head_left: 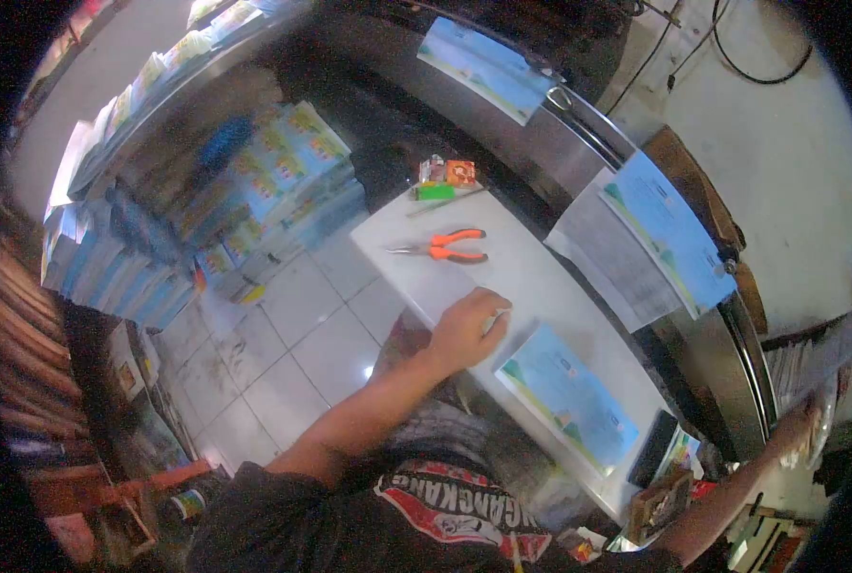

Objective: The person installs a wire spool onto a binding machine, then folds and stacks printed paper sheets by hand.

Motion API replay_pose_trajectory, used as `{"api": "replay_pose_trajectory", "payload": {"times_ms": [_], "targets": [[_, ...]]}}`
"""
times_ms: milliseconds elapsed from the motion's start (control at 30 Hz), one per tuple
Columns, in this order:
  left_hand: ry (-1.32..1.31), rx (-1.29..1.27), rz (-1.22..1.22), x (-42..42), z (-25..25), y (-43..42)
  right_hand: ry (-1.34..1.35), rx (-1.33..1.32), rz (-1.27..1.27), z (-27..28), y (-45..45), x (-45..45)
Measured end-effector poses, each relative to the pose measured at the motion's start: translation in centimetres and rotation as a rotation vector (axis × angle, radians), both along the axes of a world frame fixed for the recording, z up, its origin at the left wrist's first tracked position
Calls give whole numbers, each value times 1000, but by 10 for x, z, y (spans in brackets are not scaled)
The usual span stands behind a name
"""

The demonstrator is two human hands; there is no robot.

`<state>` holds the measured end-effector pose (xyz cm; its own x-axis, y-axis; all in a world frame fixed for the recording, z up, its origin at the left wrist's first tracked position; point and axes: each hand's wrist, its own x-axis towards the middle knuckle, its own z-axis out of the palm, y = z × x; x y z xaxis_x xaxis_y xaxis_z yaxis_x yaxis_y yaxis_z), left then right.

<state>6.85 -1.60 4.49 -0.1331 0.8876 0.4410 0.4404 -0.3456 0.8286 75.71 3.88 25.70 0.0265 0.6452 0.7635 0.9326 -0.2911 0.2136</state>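
Note:
My left hand (471,329) rests on the white bench top (531,286), its fingers curled in; what they hold, if anything, is too small to name. Orange-handled pliers (440,247) lie beyond it, jaws pointing left. To its right sits a stack of blue printed sheets (569,396), with a black phone (653,449) past the stack. At the far right, my right hand (803,430) is stretched out beside a pile of papers (813,368); its fingers are blurred and dim.
Tall stacks of printed sheets (283,167) stand on the tiled floor (335,344) at left. A green box (436,192) sits at the bench's far end. Blue sheets (670,229) hang along the metal rail. A wooden block (660,506) is near the right end.

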Motion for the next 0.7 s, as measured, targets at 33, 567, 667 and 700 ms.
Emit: {"api": "replay_pose_trajectory", "payload": {"times_ms": [33, 567, 667, 700], "targets": [[-9, -2, 7, 0, 0, 0, 165, -24, 73, -8, 17, -48], [166, -52, -24, 2, 0, 1, 258, -552, 211, -137, -43, -172], [166, -66, -39, 2, 1, 0, 613, -811, 306, -109, -83, -315], [144, -79, -39, 2, 4, 0, 400, -846, 402, -137, -100, -327]]}}
